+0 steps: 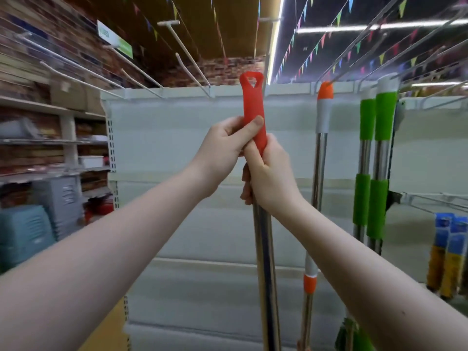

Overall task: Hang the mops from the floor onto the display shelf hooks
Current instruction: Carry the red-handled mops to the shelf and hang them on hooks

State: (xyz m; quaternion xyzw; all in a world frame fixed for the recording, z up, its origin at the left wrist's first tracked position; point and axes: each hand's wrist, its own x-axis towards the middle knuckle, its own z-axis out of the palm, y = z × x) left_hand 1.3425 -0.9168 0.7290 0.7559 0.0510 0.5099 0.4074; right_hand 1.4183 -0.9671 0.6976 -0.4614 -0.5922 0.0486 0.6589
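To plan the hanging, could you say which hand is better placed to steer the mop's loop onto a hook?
Probably left hand: it grips the red handle nearest the loop; right hand grips lower.

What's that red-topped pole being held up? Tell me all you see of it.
A mop: red, rubbery-looking grip with a hanging hole on top, on a shiny metal pole. It stands nearly upright before the white shelf panel, not yet hooked. The left hand grips the red part; the right hand its lower end and pole. Mop head unseen.
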